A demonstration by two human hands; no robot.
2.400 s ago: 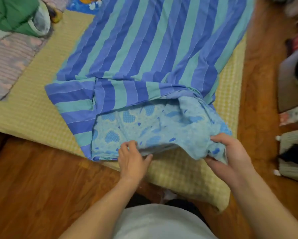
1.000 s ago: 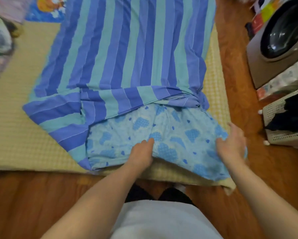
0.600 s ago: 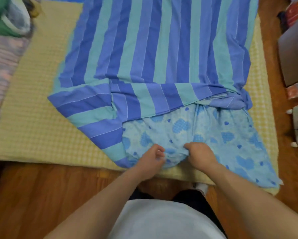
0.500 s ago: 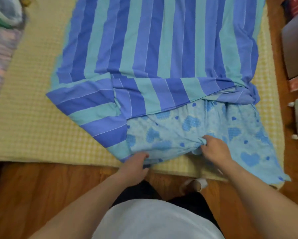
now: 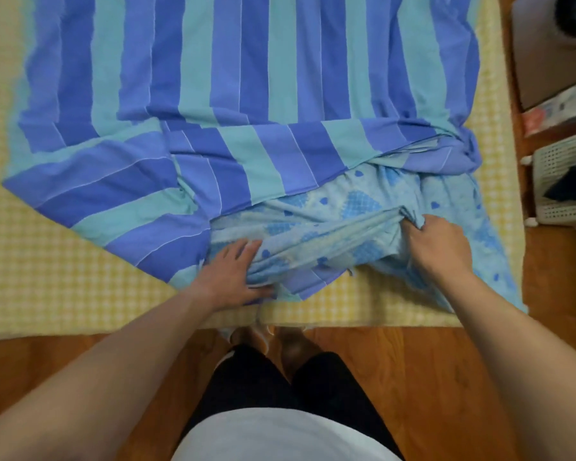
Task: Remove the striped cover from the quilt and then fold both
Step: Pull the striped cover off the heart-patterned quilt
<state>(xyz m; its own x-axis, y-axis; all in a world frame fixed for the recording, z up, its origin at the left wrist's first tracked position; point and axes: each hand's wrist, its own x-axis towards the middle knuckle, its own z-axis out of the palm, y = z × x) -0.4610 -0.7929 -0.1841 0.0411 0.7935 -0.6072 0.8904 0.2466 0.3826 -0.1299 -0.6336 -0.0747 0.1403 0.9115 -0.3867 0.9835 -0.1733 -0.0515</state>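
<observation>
— How is the light?

— Soft and even, fairly bright, from overhead as far as one can tell. No glare anywhere; the striped cover [image 5: 246, 78] shows only faint shading in its creases.

— Shadows?

— Shallow ones in the bunched quilt [image 5: 330, 234] between the fingers [image 5: 246, 246] of both hands.

— Sharpness?

— Slightly soft overall. Beyond the fingers, the far corners smear. The wide lens bends the forearms outward at the bottom, and the basket [image 5: 566, 181] at the right edge is blurred.
</observation>
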